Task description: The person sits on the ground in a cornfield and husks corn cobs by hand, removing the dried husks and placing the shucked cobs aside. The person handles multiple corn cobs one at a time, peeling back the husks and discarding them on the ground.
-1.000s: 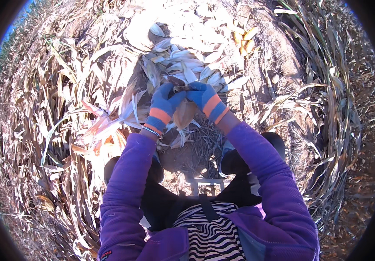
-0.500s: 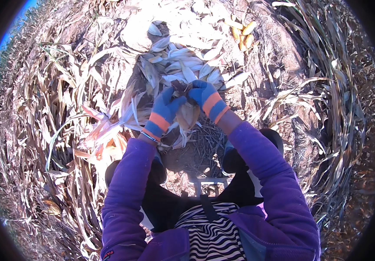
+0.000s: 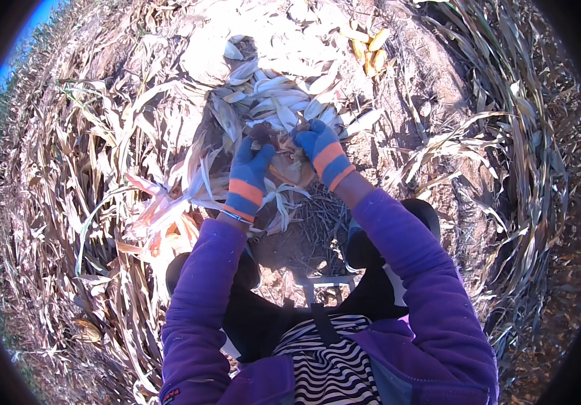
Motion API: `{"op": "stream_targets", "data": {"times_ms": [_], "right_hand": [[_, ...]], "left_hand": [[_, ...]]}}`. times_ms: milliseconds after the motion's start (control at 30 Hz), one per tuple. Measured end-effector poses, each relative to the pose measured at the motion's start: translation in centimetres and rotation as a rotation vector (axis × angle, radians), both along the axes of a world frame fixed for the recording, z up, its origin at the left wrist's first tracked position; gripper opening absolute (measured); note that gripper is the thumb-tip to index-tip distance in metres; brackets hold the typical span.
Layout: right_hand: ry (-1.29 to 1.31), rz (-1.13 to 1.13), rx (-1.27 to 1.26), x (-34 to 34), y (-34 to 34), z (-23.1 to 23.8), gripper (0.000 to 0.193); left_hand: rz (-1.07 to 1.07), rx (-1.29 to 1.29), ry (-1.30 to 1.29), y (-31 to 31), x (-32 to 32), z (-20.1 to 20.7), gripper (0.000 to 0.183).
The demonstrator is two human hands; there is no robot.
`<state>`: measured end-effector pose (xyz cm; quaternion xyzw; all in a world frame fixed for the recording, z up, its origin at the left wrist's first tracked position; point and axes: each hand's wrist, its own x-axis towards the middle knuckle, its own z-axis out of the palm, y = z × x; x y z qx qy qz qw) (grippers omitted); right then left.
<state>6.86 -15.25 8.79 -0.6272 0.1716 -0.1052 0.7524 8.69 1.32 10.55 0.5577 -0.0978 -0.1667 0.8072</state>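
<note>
Both my hands wear blue and orange knit gloves and work at one ear of corn in a dry tan husk (image 3: 292,170), above the ground between my feet. My left hand (image 3: 251,165) is closed on the husk's left side, with the dark brown, shrivelled tip (image 3: 261,133) sticking up past the fingers. My right hand (image 3: 323,147) pinches the husk on the other side. The husk is spread between the two hands; the kernels inside cannot be made out. Just beyond lies a heap of pale husked-looking leaves and ears in husk (image 3: 273,94).
Several bare yellow corn cobs (image 3: 369,50) lie together at the far right. Reddish-white loose husks (image 3: 162,216) lie left of my left forearm. Dry stalks (image 3: 527,135) are banked along the right, and more dry leaves (image 3: 101,202) cover the left.
My hands have moved slightly apart, the left one going left, and the husk's dark tip has opened out between them.
</note>
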Motion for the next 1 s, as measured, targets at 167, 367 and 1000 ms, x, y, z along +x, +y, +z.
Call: {"op": "stream_targets", "data": {"times_ms": [167, 367, 1000], "right_hand": [[-0.21, 0.039, -0.025, -0.6, 0.2, 0.5, 0.022], [-0.042, 0.313, -0.504, -1.3, 1.0, 2.2, 0.043], [0.097, 0.1, -0.171, -1.3, 0.7, 1.2, 0.023]], "left_hand": [[0.029, -0.159, 0.034, -0.1, 0.3, -0.3, 0.036], [-0.027, -0.161, 0.104, 0.8, 0.7, -1.2, 0.032], [-0.147, -0.071, 0.081, -0.2, -0.8, 0.5, 0.034]]}}
